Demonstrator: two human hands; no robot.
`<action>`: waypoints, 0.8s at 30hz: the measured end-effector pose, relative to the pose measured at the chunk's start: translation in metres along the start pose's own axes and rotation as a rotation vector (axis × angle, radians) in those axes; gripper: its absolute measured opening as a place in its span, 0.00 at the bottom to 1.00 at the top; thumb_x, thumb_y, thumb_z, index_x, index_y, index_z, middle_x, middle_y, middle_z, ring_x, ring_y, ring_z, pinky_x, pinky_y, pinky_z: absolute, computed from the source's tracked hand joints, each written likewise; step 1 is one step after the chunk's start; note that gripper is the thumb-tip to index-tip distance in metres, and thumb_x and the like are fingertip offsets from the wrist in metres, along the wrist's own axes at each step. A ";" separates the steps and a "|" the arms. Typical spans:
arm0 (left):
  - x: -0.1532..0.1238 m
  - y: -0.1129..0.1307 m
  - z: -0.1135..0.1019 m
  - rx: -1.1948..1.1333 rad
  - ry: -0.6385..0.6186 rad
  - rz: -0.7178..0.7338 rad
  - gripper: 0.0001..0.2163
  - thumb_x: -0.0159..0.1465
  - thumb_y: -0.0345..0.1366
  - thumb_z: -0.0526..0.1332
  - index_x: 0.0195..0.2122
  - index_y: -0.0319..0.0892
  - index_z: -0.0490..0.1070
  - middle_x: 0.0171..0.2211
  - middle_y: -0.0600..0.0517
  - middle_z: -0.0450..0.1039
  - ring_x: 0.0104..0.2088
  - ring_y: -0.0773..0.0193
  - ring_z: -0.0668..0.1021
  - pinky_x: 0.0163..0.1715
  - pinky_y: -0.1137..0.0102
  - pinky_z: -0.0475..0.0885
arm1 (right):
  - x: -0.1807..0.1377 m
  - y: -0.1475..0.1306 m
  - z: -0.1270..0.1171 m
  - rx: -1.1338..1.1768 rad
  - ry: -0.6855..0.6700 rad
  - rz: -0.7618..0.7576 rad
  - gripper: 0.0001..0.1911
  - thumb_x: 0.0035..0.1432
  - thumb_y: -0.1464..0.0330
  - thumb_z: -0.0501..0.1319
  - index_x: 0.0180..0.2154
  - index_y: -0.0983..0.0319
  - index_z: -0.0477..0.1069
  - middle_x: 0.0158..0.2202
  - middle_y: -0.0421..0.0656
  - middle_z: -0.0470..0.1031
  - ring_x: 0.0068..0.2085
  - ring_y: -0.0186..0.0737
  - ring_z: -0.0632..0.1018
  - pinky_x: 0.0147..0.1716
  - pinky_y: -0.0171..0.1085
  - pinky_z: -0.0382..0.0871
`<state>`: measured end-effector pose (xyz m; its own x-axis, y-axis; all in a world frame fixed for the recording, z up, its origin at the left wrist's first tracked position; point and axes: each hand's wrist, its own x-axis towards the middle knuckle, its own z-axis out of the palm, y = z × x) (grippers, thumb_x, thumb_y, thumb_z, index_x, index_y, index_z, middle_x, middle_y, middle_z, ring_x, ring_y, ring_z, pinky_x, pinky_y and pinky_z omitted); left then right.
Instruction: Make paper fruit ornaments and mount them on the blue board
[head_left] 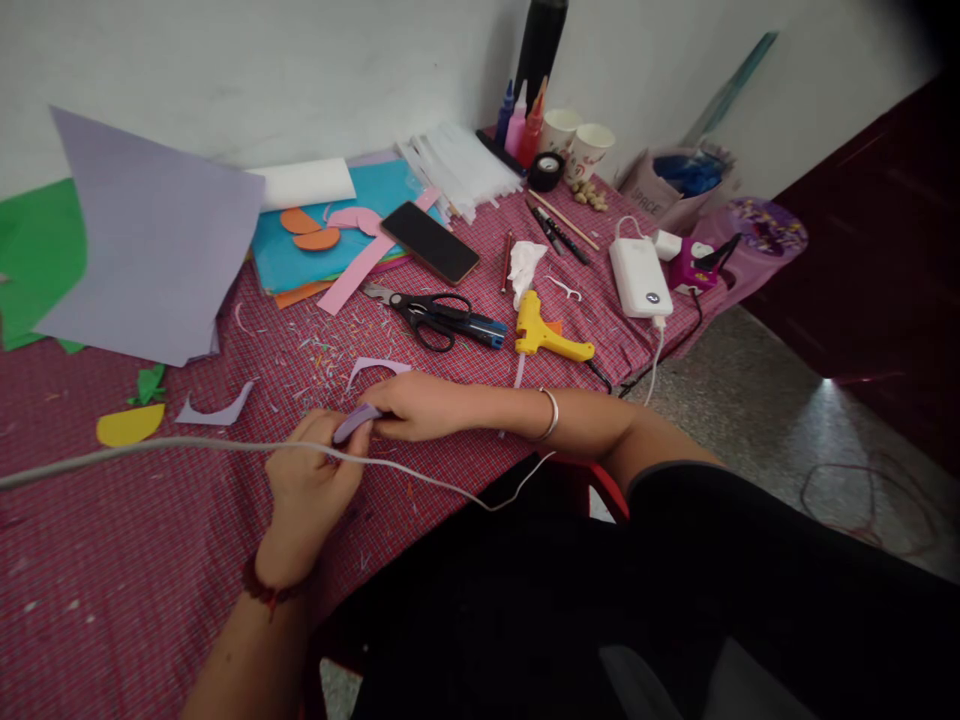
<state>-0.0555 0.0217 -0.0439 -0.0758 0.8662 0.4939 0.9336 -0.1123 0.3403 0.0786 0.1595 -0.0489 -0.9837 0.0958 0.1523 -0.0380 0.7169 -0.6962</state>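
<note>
My left hand (319, 480) is closed on a small folded piece of purple paper (355, 423), near the front of the table. From the right, my right hand (405, 405) pinches the same piece at its other end. Purple offcuts with curved cut-outs lie close by: one offcut (379, 366) just beyond my right hand, another (217, 405) to the left. A yellow half-round paper piece (130, 426) and a crumpled green scrap (148, 384) rest farther left. Black-handled scissors (431, 318) lie beyond my hands, beside a blue-and-black cutter (480, 328).
A yellow glue gun (551, 335) lies right of the scissors, near a phone (430, 242) and a white power bank (641, 275). Large purple sheets (157, 240) stand at the back left. A pale cable (225, 443) crosses in front of my left hand. Paper cups (589, 150) stand behind.
</note>
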 end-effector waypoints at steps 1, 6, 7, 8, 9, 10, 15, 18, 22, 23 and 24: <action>0.000 0.000 0.000 0.000 0.001 -0.002 0.07 0.63 0.34 0.62 0.29 0.42 0.67 0.27 0.55 0.71 0.27 0.67 0.74 0.27 0.72 0.64 | 0.000 0.000 0.000 -0.003 -0.006 0.002 0.08 0.62 0.75 0.55 0.41 0.66 0.71 0.37 0.45 0.77 0.38 0.36 0.74 0.41 0.34 0.65; 0.000 0.000 -0.002 0.000 -0.008 0.007 0.07 0.63 0.34 0.62 0.29 0.42 0.67 0.27 0.55 0.70 0.27 0.67 0.74 0.27 0.72 0.64 | 0.000 -0.001 0.000 -0.014 -0.018 0.009 0.08 0.62 0.74 0.55 0.41 0.66 0.71 0.37 0.45 0.77 0.38 0.37 0.74 0.40 0.35 0.65; 0.000 0.000 -0.002 0.000 -0.006 0.011 0.06 0.64 0.34 0.62 0.29 0.42 0.67 0.27 0.55 0.70 0.28 0.67 0.74 0.27 0.72 0.64 | 0.000 -0.001 0.000 -0.011 -0.017 0.007 0.07 0.62 0.74 0.56 0.41 0.66 0.71 0.37 0.45 0.77 0.38 0.37 0.74 0.40 0.35 0.65; 0.000 0.000 -0.002 -0.001 -0.004 0.014 0.07 0.64 0.34 0.61 0.29 0.43 0.67 0.27 0.55 0.70 0.27 0.67 0.73 0.27 0.72 0.64 | 0.000 -0.001 0.000 -0.008 -0.015 0.005 0.08 0.62 0.75 0.56 0.41 0.66 0.71 0.38 0.45 0.77 0.38 0.37 0.74 0.41 0.35 0.65; 0.000 0.000 -0.003 -0.003 -0.003 0.018 0.07 0.64 0.34 0.61 0.29 0.43 0.66 0.26 0.56 0.69 0.27 0.67 0.73 0.27 0.72 0.64 | 0.000 0.000 0.000 -0.004 -0.015 0.003 0.08 0.62 0.75 0.56 0.41 0.66 0.72 0.38 0.45 0.77 0.39 0.37 0.74 0.41 0.35 0.65; 0.000 0.001 -0.003 -0.002 -0.003 0.021 0.08 0.64 0.35 0.61 0.28 0.43 0.66 0.26 0.56 0.69 0.26 0.67 0.73 0.26 0.72 0.64 | 0.000 0.000 0.000 -0.001 -0.015 0.002 0.08 0.61 0.75 0.56 0.41 0.66 0.72 0.38 0.46 0.78 0.39 0.37 0.75 0.41 0.35 0.65; 0.000 0.001 -0.003 0.010 -0.017 0.013 0.07 0.63 0.34 0.62 0.29 0.43 0.67 0.26 0.56 0.69 0.27 0.67 0.73 0.27 0.72 0.65 | 0.000 -0.001 0.000 -0.008 -0.021 0.001 0.08 0.61 0.75 0.56 0.41 0.67 0.72 0.38 0.46 0.78 0.38 0.38 0.75 0.40 0.35 0.65; 0.000 0.002 -0.003 -0.001 -0.016 0.011 0.05 0.63 0.34 0.62 0.30 0.43 0.68 0.27 0.55 0.71 0.28 0.66 0.74 0.28 0.71 0.65 | -0.001 -0.002 -0.001 -0.024 -0.023 0.016 0.07 0.62 0.75 0.56 0.40 0.67 0.72 0.37 0.46 0.77 0.38 0.37 0.75 0.39 0.35 0.65; 0.001 0.003 -0.002 -0.006 -0.002 0.022 0.05 0.63 0.34 0.62 0.30 0.43 0.68 0.28 0.55 0.72 0.28 0.66 0.75 0.28 0.71 0.65 | -0.001 -0.004 -0.002 -0.036 -0.034 0.021 0.07 0.62 0.75 0.56 0.40 0.67 0.72 0.37 0.46 0.77 0.38 0.38 0.75 0.40 0.35 0.65; 0.001 0.002 -0.001 -0.004 0.001 0.024 0.06 0.63 0.34 0.62 0.30 0.43 0.68 0.28 0.55 0.72 0.28 0.66 0.75 0.28 0.72 0.65 | -0.001 -0.004 -0.002 -0.035 -0.036 0.018 0.07 0.62 0.75 0.56 0.40 0.67 0.72 0.37 0.46 0.77 0.38 0.38 0.75 0.40 0.35 0.65; 0.001 0.002 -0.001 -0.001 0.002 0.025 0.06 0.63 0.34 0.62 0.29 0.43 0.67 0.28 0.55 0.72 0.28 0.66 0.75 0.28 0.72 0.66 | -0.001 -0.004 -0.002 -0.033 -0.035 0.016 0.07 0.62 0.75 0.56 0.40 0.67 0.72 0.37 0.46 0.77 0.38 0.38 0.75 0.40 0.35 0.65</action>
<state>-0.0540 0.0214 -0.0416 -0.0534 0.8623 0.5036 0.9347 -0.1344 0.3292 0.0797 0.1581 -0.0452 -0.9897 0.0836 0.1164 -0.0170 0.7382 -0.6744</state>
